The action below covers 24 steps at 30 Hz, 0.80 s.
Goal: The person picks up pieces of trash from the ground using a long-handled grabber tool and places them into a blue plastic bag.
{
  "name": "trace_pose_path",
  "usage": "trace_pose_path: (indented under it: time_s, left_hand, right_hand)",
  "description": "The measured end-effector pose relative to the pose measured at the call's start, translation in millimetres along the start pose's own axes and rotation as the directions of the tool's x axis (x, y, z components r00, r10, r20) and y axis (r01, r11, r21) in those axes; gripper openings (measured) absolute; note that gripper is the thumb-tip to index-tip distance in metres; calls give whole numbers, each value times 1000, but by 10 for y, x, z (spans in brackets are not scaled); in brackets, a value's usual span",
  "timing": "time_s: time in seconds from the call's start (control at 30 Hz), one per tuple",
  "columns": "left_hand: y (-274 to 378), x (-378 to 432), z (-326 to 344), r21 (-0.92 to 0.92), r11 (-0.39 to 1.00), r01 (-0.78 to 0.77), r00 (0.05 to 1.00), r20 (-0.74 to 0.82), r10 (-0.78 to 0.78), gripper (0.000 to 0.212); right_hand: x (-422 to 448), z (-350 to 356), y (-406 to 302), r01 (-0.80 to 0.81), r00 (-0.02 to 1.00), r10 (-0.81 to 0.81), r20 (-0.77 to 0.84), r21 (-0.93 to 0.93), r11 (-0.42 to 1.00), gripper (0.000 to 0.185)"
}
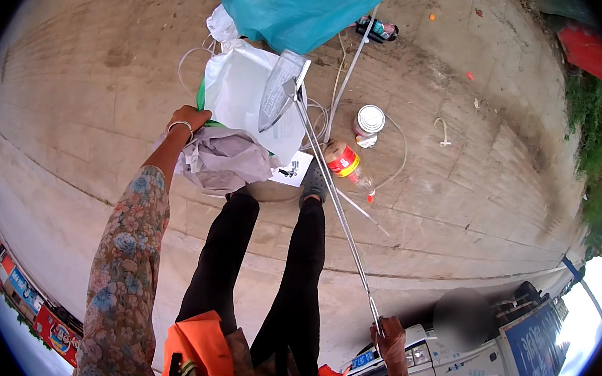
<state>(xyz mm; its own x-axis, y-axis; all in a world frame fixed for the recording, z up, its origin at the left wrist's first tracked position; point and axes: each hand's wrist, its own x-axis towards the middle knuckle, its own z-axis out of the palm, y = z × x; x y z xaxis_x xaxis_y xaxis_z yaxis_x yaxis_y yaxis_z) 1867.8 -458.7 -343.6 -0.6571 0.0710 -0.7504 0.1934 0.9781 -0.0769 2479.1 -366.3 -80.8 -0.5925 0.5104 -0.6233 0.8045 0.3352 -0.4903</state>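
Observation:
My left hand (191,119) grips the green-edged rim of a white bag (229,88), whose mouth spreads to the right. Crumpled greyish-lilac sheeting (231,158) hangs just below that hand. In my right hand (391,338) is the handle end of long metal litter tongs (340,205), reaching diagonally up to the bag. At the far tip of the tongs is a flattened, printed grey plastic piece (275,100), lying over the bag's opening. Whether the jaws are closed on it is hard to make out.
A teal plastic bag (301,5) stands beyond. On the concrete to the right lie a clear bottle with a red label (344,159), a tin can (370,120), a dark bottle (382,29) and loose white strapping (351,74). A printed card (294,170) lies near my shoe (315,181). A truck (441,367) stands behind.

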Motion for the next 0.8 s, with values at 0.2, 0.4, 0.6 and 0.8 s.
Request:
trace_pose_path:
  time_s: [0.2,0.4,0.6,0.8]
  left_hand:
    - [32,-28,-52,-17,1000,18,999,50,-17,49]
    - [-147,-48,96,-7,1000,8,993,-116,-9,41]
    - [-166,-91,170,-23,999,-43,990,-133,40,41]
    - [-136,-101,213,-22,1000,-8,996,-92,6,41]
  right_hand:
    - [108,-91,-49,-40,999,39,23,65,997,34]
    - [695,-322,166,-173,977,119,178,328,929,26]
    - [2300,-863,443,-490,872,245,424,748,447,26]
    - [3159,-1446,154,-632,769,200,607,679,372,26]
